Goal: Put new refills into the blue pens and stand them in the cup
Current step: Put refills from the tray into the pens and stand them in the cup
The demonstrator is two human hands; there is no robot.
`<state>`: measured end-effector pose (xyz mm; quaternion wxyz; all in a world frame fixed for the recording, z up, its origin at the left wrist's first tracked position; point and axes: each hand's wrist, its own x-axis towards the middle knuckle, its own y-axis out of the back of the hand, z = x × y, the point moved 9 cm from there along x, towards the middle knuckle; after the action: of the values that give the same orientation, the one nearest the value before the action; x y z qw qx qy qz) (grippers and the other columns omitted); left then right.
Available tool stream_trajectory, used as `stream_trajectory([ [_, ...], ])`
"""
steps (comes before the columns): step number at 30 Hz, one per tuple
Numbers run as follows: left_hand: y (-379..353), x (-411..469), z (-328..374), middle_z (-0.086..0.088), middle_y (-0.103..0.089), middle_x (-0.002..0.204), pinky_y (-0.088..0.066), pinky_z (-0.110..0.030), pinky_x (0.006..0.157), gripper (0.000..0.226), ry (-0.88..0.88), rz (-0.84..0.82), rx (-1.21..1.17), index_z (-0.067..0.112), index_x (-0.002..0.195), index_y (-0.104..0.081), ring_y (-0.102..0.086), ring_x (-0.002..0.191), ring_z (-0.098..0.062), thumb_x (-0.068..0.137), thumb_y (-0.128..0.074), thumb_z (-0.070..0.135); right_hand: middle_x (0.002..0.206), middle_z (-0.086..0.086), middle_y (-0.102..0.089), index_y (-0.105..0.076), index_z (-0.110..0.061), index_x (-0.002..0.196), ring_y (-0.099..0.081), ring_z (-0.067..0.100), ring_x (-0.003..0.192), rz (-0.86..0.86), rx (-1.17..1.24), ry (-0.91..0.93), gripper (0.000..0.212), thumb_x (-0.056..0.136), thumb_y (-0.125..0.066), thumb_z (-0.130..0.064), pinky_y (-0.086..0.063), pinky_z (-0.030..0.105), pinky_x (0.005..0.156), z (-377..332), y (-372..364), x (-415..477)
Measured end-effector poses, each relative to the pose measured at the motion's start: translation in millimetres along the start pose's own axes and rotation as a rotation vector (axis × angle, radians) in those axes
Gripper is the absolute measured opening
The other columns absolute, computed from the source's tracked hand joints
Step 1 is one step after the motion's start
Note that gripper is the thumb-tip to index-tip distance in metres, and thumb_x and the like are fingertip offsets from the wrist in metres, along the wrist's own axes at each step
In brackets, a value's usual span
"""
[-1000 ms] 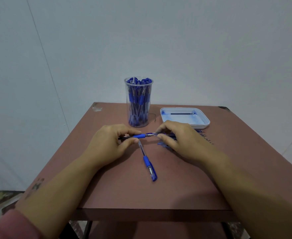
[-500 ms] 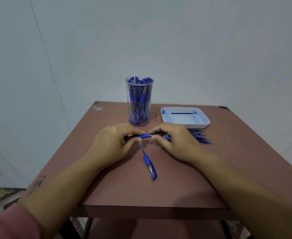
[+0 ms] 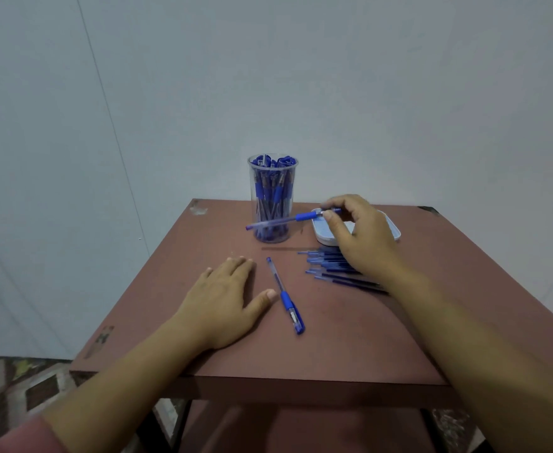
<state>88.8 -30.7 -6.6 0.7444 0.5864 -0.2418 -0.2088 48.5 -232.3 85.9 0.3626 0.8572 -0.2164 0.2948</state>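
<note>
Left hand [image 3: 226,302] has let go of the pen that both hands held at mid bench. It now lies flat on the bench [image 3: 333,351], fingers straight, holding nothing. Right hand [image 3: 361,238] has carried that pen up and away toward the cup.

Head view, the only one. Right grip: thumb and forefinger pinch the blue pen [image 3: 278,221] at its tip end, other fingers loosely curled. Pen is in the air, near level, with the barrel running out left of the grip and its far end crossing in front of the cup [image 3: 272,197]. Cup stands left of the grip, upright, already packed with blue pens. Just behind the grip is a pale tray [image 3: 325,235], mostly hidden by the hand. Under the grip and wrist, loose refills [image 3: 333,268] lie fanned on the bench. Second pen [image 3: 285,297] lies low and left of the grip, just beside the left thumb, seemingly not touching.

Likely step: standing the held pen in the cup.

Risks:
- The pinch sits at one end, so the long barrel can swing or slip while being tipped upright.
- The cup is crowded, so the pen end may snag on the rim or on other pens, or nudge the cup over, and no hand steadies it.
- The forearm crosses low over the refills and could sweep them toward the bench edge.
</note>
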Motion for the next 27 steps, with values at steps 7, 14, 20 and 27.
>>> stream_trajectory([
  [7,-3.8,0.6,-1.8,0.006,-0.019,0.161,-0.012,-0.036,0.119,0.081,-0.012,0.022,0.058,0.025,0.154,-0.021,-0.014,0.148,-0.012,0.089,-0.022,0.074,0.104,-0.001,-0.058,-0.064,-0.011,0.11,-0.053,-0.003,0.088,0.276,0.013,0.028,0.016,0.098,-0.053,-0.013,-0.039,0.005,0.079,-25.2,38.4,42.6],
  [14,-2.0,0.1,-3.6,0.009,-0.022,0.159,-0.012,-0.034,0.118,0.101,-0.005,0.047,0.04,0.028,0.153,-0.023,-0.019,0.146,-0.01,0.069,-0.001,0.08,0.111,0.012,-0.056,-0.066,-0.006,0.109,-0.043,0.018,0.1,0.143,-0.318,0.184,0.028,0.096,-0.043,0.002,-0.03,0.003,0.084,-35.4,24.2,95.1],
  [20,-3.5,1.6,-4.7,0.01,-0.02,0.16,-0.013,-0.034,0.119,0.092,-0.001,0.042,0.049,0.03,0.153,-0.022,-0.019,0.146,-0.009,0.076,-0.009,0.079,0.105,-0.001,-0.059,-0.06,-0.012,0.117,-0.047,0.018,0.102,-0.038,-0.266,0.185,0.025,0.098,-0.044,-0.006,-0.039,0.022,0.087,-50.1,-10.0,124.3],
  [27,-3.8,2.4,-5.7,0.012,-0.02,0.159,-0.015,-0.033,0.12,0.099,-0.003,0.056,0.045,0.032,0.153,-0.022,-0.02,0.145,-0.009,0.07,-0.002,0.081,0.089,-0.007,-0.065,-0.066,-0.011,0.102,-0.058,0.006,0.081,-0.002,-0.04,0.048,0.012,0.094,-0.06,-0.017,-0.043,0.014,0.078,-29.3,-38.5,129.3],
])
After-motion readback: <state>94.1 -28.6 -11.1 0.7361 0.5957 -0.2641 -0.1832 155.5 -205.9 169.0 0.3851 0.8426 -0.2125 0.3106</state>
